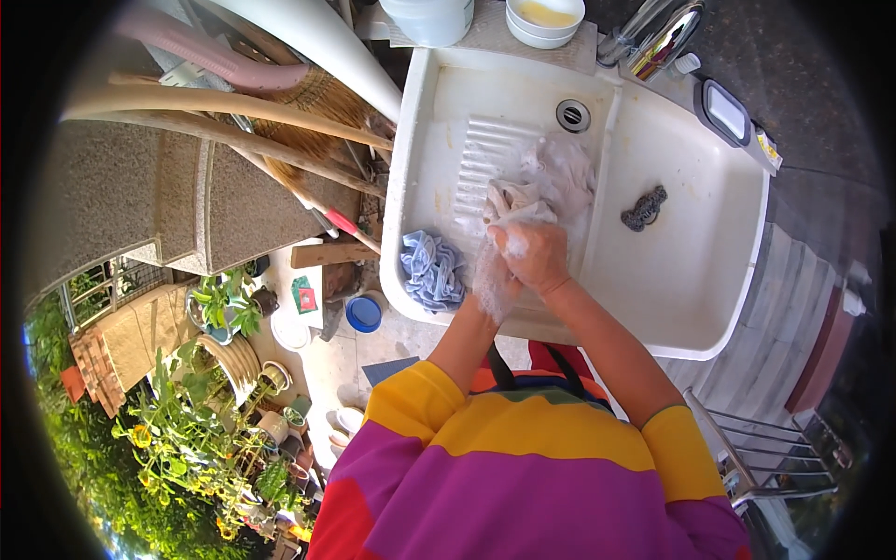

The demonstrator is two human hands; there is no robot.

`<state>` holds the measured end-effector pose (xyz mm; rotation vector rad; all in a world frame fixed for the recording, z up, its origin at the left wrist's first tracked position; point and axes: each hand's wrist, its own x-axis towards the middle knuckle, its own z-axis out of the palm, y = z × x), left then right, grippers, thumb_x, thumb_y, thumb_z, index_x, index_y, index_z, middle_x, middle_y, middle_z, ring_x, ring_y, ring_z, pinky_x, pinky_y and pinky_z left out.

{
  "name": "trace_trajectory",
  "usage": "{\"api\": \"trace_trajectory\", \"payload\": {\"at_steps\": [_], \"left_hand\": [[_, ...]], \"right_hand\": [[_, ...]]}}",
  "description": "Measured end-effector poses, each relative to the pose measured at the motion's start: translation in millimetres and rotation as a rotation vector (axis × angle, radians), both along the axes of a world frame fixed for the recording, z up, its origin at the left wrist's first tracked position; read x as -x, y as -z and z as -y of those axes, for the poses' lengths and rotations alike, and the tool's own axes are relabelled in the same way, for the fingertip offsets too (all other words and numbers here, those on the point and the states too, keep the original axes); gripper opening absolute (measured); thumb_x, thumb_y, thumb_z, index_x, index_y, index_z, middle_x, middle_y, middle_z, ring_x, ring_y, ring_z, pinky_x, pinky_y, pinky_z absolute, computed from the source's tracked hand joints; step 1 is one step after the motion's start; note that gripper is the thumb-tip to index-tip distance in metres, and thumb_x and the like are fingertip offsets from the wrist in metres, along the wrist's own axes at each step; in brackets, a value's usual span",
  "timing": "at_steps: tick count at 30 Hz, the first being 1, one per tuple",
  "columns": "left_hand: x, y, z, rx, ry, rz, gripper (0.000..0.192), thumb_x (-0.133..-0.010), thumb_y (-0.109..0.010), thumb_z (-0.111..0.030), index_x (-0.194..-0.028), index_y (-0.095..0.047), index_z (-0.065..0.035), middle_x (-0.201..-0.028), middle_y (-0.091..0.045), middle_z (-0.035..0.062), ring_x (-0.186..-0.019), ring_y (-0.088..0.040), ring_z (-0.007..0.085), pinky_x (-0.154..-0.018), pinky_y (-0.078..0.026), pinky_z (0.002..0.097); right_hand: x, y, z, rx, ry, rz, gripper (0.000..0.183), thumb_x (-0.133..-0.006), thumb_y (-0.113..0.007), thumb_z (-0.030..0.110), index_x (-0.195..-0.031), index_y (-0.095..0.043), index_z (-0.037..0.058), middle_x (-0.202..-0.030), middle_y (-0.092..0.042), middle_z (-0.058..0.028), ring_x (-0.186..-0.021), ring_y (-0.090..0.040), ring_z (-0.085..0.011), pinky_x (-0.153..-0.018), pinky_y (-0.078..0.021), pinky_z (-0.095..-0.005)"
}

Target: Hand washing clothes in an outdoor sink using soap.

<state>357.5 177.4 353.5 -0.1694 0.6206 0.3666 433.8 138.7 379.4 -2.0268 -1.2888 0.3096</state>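
Both of my hands are close together over the ribbed washboard (483, 157) in the left basin of a white sink (402, 203). My right hand (535, 253), dabbed with foam, is closed on a wet, soapy beige cloth (516, 199). Thick suds coat my left hand (495, 276), which presses against the right one at the cloth's near end; its fingers are partly hidden. The cloth's far part (565, 171) spreads under foam towards the basin divider. A crumpled light-blue cloth (432, 271) lies in the near left corner of the basin.
A grey scrubber (644, 208) lies in the right basin. A chrome faucet (661, 38), stacked white bowls (544, 21) and a white bucket (428, 19) stand along the far edge. Wooden broom handles (266, 143) lean at the left. A metal rack (763, 444) is at the right.
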Motion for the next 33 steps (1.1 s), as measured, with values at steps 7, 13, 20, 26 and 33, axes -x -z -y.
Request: {"api": "trace_trajectory", "payload": {"at_steps": [7, 13, 20, 26, 33], "left_hand": [[16.5, 21.2, -5.3, -0.069, -0.039, -0.018, 0.034, -0.096, -0.041, -0.033, -0.123, -0.047, -0.0137, -0.116, -0.055, 0.0025, -0.107, -0.052, 0.0173, -0.090, -0.044, 0.0310], [14.8, -5.5, 14.3, -0.116, -0.041, -0.061, 0.034, -0.096, -0.040, -0.029, -0.124, -0.046, -0.0105, -0.117, -0.054, 0.0045, -0.107, -0.054, 0.0193, -0.091, -0.044, 0.0321], [31.1, -9.1, 0.4, -0.396, 0.034, -0.457, 0.041, -0.097, -0.037, -0.036, -0.125, -0.042, -0.0061, -0.116, -0.054, 0.0115, -0.109, -0.052, 0.0232, -0.097, -0.038, 0.0382], [17.7, -39.1, 1.3, -0.233, 0.168, -0.331, 0.035, -0.094, -0.046, -0.036, -0.120, -0.044, -0.0133, -0.111, -0.054, 0.0060, -0.099, -0.054, 0.0179, -0.084, -0.043, 0.0344], [20.5, -32.2, -13.6, -0.276, 0.139, -0.156, 0.036, -0.091, -0.050, -0.020, -0.123, -0.042, -0.0069, -0.113, -0.055, 0.0069, -0.100, -0.055, 0.0206, -0.084, -0.047, 0.0310]], "right_hand": [[34.5, -17.6, 1.0, -0.107, 0.060, -0.115, 0.031, -0.080, -0.063, 0.032, -0.067, -0.050, 0.0072, -0.056, -0.053, -0.0140, -0.052, -0.054, -0.0346, -0.049, -0.0415, -0.0428], [-23.3, 22.5, 3.6, 0.126, 0.185, 0.047, 0.022, -0.081, -0.063, 0.030, -0.078, -0.053, 0.0097, -0.062, -0.056, -0.0087, -0.059, -0.057, -0.0303, -0.054, -0.0447, -0.0392], [-43.1, 8.5, 19.9, 0.220, 0.084, 0.107, 0.035, -0.077, -0.066, 0.029, -0.107, -0.054, 0.0145, -0.093, -0.057, -0.0097, -0.087, -0.057, -0.0261, -0.070, -0.0471, -0.0410], [-46.5, 26.6, 20.1, 0.271, 0.038, -0.134, 0.039, -0.070, -0.067, 0.022, -0.104, -0.055, 0.0075, -0.092, -0.058, -0.0168, -0.087, -0.057, -0.0351, -0.073, -0.0464, -0.0437], [29.4, -24.6, 40.5, 0.014, -0.185, -0.256, 0.038, -0.071, -0.066, 0.025, -0.099, -0.057, 0.0013, -0.088, -0.061, -0.0168, -0.079, -0.059, -0.0376, -0.071, -0.0472, -0.0429]]}}
